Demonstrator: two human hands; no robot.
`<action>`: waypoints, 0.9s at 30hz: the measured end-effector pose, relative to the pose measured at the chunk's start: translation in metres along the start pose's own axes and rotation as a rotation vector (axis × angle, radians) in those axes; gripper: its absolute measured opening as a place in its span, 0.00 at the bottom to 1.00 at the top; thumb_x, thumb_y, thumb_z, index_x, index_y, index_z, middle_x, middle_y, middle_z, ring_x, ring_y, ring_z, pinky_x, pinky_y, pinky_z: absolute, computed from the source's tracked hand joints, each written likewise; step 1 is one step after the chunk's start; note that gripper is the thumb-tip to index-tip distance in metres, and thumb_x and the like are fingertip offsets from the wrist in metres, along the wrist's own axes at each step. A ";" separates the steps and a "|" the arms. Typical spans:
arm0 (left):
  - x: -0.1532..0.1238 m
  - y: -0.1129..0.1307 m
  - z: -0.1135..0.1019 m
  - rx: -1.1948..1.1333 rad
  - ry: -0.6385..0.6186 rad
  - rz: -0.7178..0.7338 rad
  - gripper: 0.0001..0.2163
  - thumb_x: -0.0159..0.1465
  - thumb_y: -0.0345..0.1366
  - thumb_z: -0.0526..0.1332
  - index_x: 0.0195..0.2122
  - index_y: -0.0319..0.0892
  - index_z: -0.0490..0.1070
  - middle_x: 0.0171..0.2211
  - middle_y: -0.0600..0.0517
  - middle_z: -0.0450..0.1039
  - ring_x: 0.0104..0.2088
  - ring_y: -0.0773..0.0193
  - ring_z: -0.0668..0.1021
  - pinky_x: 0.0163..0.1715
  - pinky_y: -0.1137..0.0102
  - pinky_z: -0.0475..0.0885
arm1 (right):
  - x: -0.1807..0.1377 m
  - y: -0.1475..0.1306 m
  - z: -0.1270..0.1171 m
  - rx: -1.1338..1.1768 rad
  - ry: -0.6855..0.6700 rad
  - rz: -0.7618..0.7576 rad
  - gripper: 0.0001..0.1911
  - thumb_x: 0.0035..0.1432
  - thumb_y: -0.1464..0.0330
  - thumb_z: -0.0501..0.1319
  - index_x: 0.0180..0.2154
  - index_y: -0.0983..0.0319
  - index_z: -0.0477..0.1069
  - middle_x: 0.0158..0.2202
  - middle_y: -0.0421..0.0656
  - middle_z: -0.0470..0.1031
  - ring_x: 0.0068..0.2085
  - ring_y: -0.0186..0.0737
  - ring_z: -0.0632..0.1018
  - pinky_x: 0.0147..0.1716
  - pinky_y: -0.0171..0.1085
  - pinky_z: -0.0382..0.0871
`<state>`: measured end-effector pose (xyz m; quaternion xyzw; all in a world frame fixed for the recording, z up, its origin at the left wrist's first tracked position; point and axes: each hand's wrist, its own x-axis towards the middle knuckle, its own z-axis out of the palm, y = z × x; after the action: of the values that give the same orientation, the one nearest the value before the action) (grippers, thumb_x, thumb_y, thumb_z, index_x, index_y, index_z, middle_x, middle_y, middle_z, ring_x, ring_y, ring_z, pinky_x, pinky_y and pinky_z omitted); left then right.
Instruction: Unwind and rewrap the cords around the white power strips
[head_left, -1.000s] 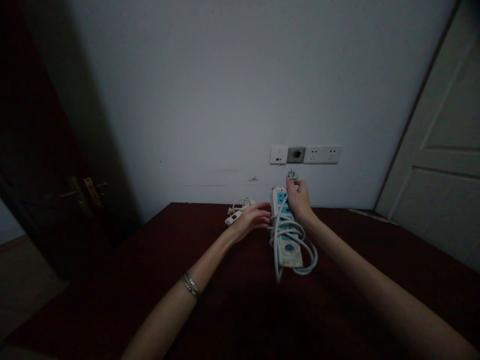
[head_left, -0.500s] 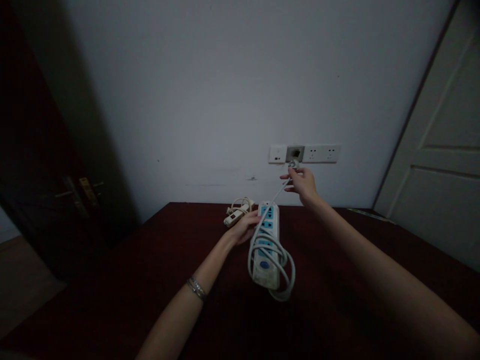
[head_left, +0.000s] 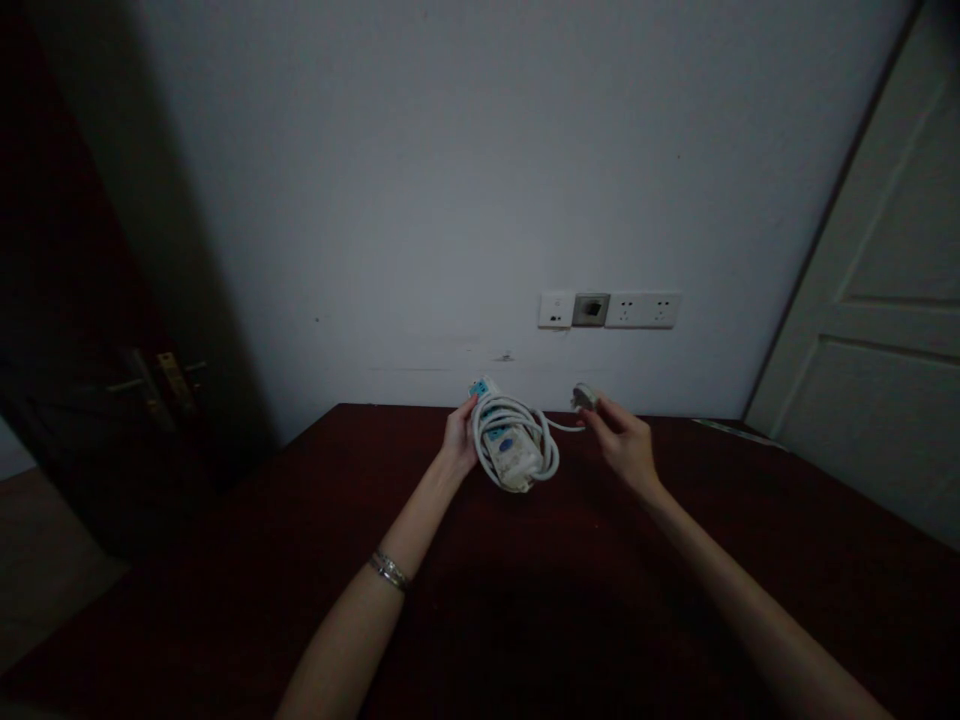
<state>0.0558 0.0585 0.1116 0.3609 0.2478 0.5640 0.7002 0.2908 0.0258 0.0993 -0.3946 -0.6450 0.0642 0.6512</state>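
My left hand point(head_left: 459, 440) is closed around the left side of a white power strip point(head_left: 517, 458) with blue sockets and a blue switch. The strip is tilted, its switch end towards me. A white cord point(head_left: 551, 450) is looped round it in several coils and runs right to a plug point(head_left: 583, 397). My right hand point(head_left: 624, 440) pinches this plug between thumb and fingers, its prongs facing left. The plug is in front of the wall, below the wall sockets point(head_left: 643, 310) and apart from them. The second, smaller power strip is hidden behind the held one.
A dark red table point(head_left: 360, 500) stands against a pale wall point(head_left: 412, 200). On the wall are a white outlet plate point(head_left: 556, 310) and a grey plate point(head_left: 591, 310). A dark door with a handle point(head_left: 174, 380) is at left, a pale panelled door point(head_left: 885, 300) at right.
My right hand has lowered the plug away from the wall plates. My left hand has raised the power strip and tilted it, moving slightly left; the smaller strip behind is now covered.
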 end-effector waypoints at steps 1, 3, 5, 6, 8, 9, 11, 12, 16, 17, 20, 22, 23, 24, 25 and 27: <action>0.001 0.001 0.000 -0.069 0.033 -0.014 0.11 0.62 0.39 0.54 0.30 0.37 0.71 0.26 0.49 0.75 0.29 0.62 0.77 0.41 0.65 0.72 | -0.005 -0.004 -0.002 -0.069 -0.083 -0.105 0.14 0.56 0.67 0.57 0.44 0.59 0.72 0.40 0.46 0.75 0.42 0.42 0.75 0.45 0.43 0.68; 0.003 0.004 0.000 -0.148 0.102 -0.015 0.10 0.63 0.37 0.54 0.30 0.37 0.71 0.25 0.50 0.75 0.28 0.63 0.77 0.41 0.66 0.72 | -0.011 -0.013 -0.004 -0.183 -0.296 -0.263 0.18 0.59 0.71 0.52 0.51 0.60 0.69 0.43 0.48 0.73 0.43 0.42 0.74 0.45 0.41 0.67; 0.004 0.007 0.000 -0.175 0.160 -0.014 0.10 0.63 0.37 0.54 0.29 0.38 0.71 0.24 0.50 0.75 0.27 0.63 0.77 0.40 0.66 0.72 | -0.014 -0.022 -0.005 -0.278 -0.481 -0.334 0.23 0.59 0.74 0.49 0.55 0.59 0.65 0.43 0.50 0.70 0.42 0.42 0.73 0.43 0.41 0.68; 0.004 0.008 0.000 -0.174 0.185 -0.015 0.10 0.63 0.37 0.54 0.29 0.38 0.71 0.23 0.50 0.75 0.26 0.63 0.77 0.40 0.66 0.72 | -0.015 -0.026 -0.005 -0.308 -0.535 -0.342 0.24 0.59 0.74 0.49 0.56 0.59 0.63 0.44 0.50 0.70 0.42 0.42 0.73 0.43 0.41 0.67; 0.003 0.012 0.000 -0.158 0.229 0.000 0.10 0.63 0.37 0.55 0.29 0.38 0.71 0.22 0.50 0.74 0.24 0.64 0.76 0.39 0.66 0.72 | -0.015 -0.031 -0.002 -0.311 -0.571 -0.324 0.24 0.59 0.74 0.48 0.57 0.58 0.62 0.44 0.49 0.68 0.43 0.42 0.72 0.44 0.41 0.67; 0.003 0.013 0.000 -0.146 0.245 0.022 0.10 0.63 0.36 0.55 0.29 0.38 0.71 0.22 0.50 0.74 0.24 0.64 0.76 0.38 0.66 0.72 | -0.015 -0.033 -0.001 -0.281 -0.570 -0.304 0.24 0.60 0.73 0.48 0.57 0.57 0.63 0.44 0.49 0.68 0.43 0.42 0.72 0.45 0.41 0.66; 0.003 0.015 0.000 -0.120 0.265 0.063 0.10 0.62 0.36 0.56 0.28 0.37 0.71 0.21 0.50 0.74 0.23 0.65 0.75 0.37 0.67 0.73 | -0.014 -0.033 0.003 -0.178 -0.559 -0.241 0.22 0.61 0.71 0.48 0.55 0.56 0.65 0.43 0.47 0.69 0.43 0.41 0.72 0.46 0.41 0.66; 0.003 0.016 -0.001 -0.107 0.270 0.078 0.10 0.62 0.36 0.56 0.27 0.37 0.71 0.21 0.50 0.74 0.22 0.66 0.75 0.36 0.67 0.73 | -0.013 -0.033 0.005 -0.115 -0.551 -0.194 0.20 0.61 0.70 0.49 0.54 0.56 0.67 0.42 0.47 0.70 0.43 0.41 0.72 0.46 0.41 0.66; 0.008 0.014 -0.008 -0.050 0.297 0.113 0.09 0.61 0.36 0.57 0.27 0.36 0.70 0.21 0.50 0.73 0.22 0.66 0.74 0.32 0.68 0.72 | -0.012 -0.030 0.015 0.132 -0.541 0.088 0.18 0.60 0.62 0.53 0.48 0.59 0.70 0.43 0.45 0.73 0.45 0.43 0.73 0.44 0.42 0.66; 0.010 0.012 -0.011 -0.029 0.307 0.125 0.09 0.60 0.37 0.58 0.27 0.36 0.70 0.21 0.50 0.73 0.22 0.66 0.74 0.31 0.69 0.72 | -0.013 -0.029 0.018 0.163 -0.525 0.149 0.18 0.58 0.60 0.55 0.47 0.60 0.71 0.42 0.45 0.73 0.44 0.43 0.73 0.43 0.41 0.67; 0.016 0.004 -0.018 0.060 0.340 0.129 0.10 0.56 0.40 0.62 0.27 0.37 0.70 0.22 0.50 0.73 0.22 0.65 0.74 0.28 0.69 0.71 | -0.017 -0.024 0.032 0.167 -0.417 0.254 0.21 0.48 0.57 0.64 0.41 0.62 0.70 0.38 0.45 0.74 0.40 0.42 0.74 0.40 0.40 0.69; 0.018 -0.001 -0.020 0.126 0.377 0.128 0.12 0.55 0.43 0.63 0.28 0.37 0.70 0.23 0.50 0.73 0.22 0.66 0.74 0.26 0.70 0.70 | -0.020 -0.020 0.039 0.175 -0.381 0.285 0.22 0.45 0.57 0.66 0.40 0.62 0.68 0.35 0.44 0.73 0.37 0.40 0.74 0.37 0.39 0.70; 0.019 -0.002 -0.021 0.157 0.401 0.130 0.13 0.54 0.44 0.64 0.28 0.37 0.70 0.23 0.50 0.73 0.21 0.66 0.73 0.25 0.70 0.69 | -0.021 -0.018 0.041 0.188 -0.386 0.297 0.22 0.46 0.57 0.66 0.40 0.62 0.68 0.35 0.44 0.73 0.36 0.40 0.74 0.36 0.38 0.70; 0.019 -0.003 -0.022 0.187 0.422 0.133 0.14 0.53 0.45 0.64 0.28 0.37 0.71 0.22 0.50 0.72 0.20 0.66 0.73 0.24 0.71 0.68 | -0.021 -0.016 0.042 0.198 -0.401 0.303 0.21 0.47 0.57 0.65 0.41 0.62 0.67 0.35 0.44 0.73 0.36 0.39 0.74 0.36 0.38 0.70; 0.020 -0.004 -0.022 0.214 0.435 0.137 0.14 0.53 0.46 0.64 0.28 0.37 0.71 0.22 0.51 0.72 0.20 0.67 0.72 0.23 0.71 0.67 | -0.021 -0.015 0.042 0.198 -0.422 0.301 0.21 0.49 0.58 0.64 0.41 0.62 0.68 0.35 0.44 0.73 0.36 0.39 0.74 0.36 0.38 0.70; 0.021 -0.004 -0.022 0.262 0.443 0.147 0.16 0.52 0.47 0.64 0.29 0.37 0.71 0.21 0.52 0.71 0.19 0.68 0.72 0.22 0.72 0.65 | -0.018 -0.013 0.039 0.169 -0.465 0.287 0.19 0.50 0.58 0.62 0.41 0.63 0.69 0.35 0.44 0.74 0.36 0.39 0.74 0.38 0.39 0.69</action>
<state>0.0465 0.0837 0.0958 0.3334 0.4390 0.6414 0.5336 0.2472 0.0229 0.0870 -0.4008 -0.7070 0.2980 0.5007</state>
